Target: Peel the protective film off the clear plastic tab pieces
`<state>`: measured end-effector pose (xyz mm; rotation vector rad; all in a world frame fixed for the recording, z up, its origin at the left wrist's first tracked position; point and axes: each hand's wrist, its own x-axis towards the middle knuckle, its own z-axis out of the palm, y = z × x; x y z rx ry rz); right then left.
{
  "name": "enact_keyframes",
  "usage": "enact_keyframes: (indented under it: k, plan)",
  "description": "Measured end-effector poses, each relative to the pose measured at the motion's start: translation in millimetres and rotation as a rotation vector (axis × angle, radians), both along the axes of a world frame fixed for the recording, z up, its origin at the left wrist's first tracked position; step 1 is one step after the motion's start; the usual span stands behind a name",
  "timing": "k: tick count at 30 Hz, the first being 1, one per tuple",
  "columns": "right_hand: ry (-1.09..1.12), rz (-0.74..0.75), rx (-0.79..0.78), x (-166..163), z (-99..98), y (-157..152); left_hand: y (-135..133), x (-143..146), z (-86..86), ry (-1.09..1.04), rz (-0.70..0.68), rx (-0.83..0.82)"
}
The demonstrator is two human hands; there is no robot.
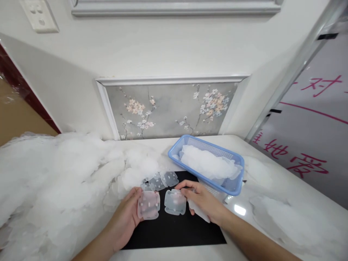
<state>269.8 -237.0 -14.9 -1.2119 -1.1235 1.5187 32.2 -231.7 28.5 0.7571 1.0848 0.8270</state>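
My left hand (125,217) holds a translucent square plastic piece (148,205) with small holes, fingers curled behind it. My right hand (202,203) rests on the black mat (176,232), fingertips touching a second square piece (175,202) lying flat, with a stack of similar translucent pieces (199,214) tucked under its palm. A few more square pieces (163,179) lie at the mat's far edge.
A huge heap of the same translucent pieces (54,188) covers the left of the white table. A blue plastic basket (236,159) holds more of them at the right. Another pile (288,217) lies at the right. A whiteboard with red writing (312,127) leans at the right.
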Motion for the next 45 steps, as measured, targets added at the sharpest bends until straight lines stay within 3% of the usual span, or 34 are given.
enact_keyframes:
  k: [6, 12, 18, 26, 31, 34, 38, 40, 45]
  plan:
    - [-0.016, -0.001, -0.034, 2, -0.4, 1, 1, 3, 6.7, -0.098, -0.091, -0.051]
    - [0.028, -0.008, 0.097, 2, -4.2, 0, 1, 3, 3.4, -0.200, -0.137, -0.061]
    - [-0.271, -0.075, 0.332, -3, -1.1, -6, -3, 2, -0.3, -0.299, -0.210, -0.065]
    - [-0.685, 0.185, 0.809, -9, -8.6, -17, -7, 3, 1.9, -0.374, -0.289, -0.031]
    - [-0.781, 0.207, 1.064, -15, -9.9, -20, -10, 6, -3.3, -0.342, -0.303, 0.001]
    - [-0.522, 0.130, 0.897, -18, -6.6, -20, -10, 5, -6.0, -0.118, -0.280, 0.125]
    - [-0.173, 0.028, 0.384, -16, -1.5, -15, -2, -4, -7.3, 0.629, -0.284, 0.654]
    - [-0.051, 0.021, 0.227, -14, -0.7, -12, 5, -11, -9.0, 0.919, -0.339, 0.893]
    - [0.123, 0.021, 0.054, -10, -1.9, -7, 15, -21, -17.6, 1.171, -0.423, 1.078]
